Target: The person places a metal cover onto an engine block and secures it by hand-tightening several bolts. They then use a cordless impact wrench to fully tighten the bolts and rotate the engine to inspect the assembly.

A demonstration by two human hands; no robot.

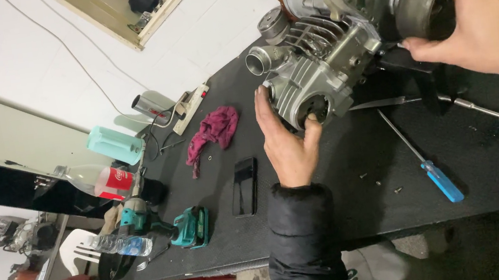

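Small engine (338, 32) sits at the far right of the black table (334, 199), about 1 o'clock from frame centre. Its long axis runs from the finned cylinder head at 7 o'clock up to the crankcase at 1 o'clock.

Left hand (288, 141) comes up from 6 o'clock, black padded sleeve (304, 235) below it. Palm open, fingers straight and close together along the left side of the cylinder head, thumb out to the right touching the round cover face; cupping, not pinching.

Right hand (484, 19) enters from 3 o'clock, fingers curled over the dark round flywheel (424, 1) at the engine's right end, gripping its rim.

Left hand is nearer the head end, right hand nearer the crank end. Blue-handled screwdriver (426, 165) lies loose at 5 o'clock from the engine, untouched; phone (245, 185) and maroon rag (215, 130) lie at 8–9 o'clock.
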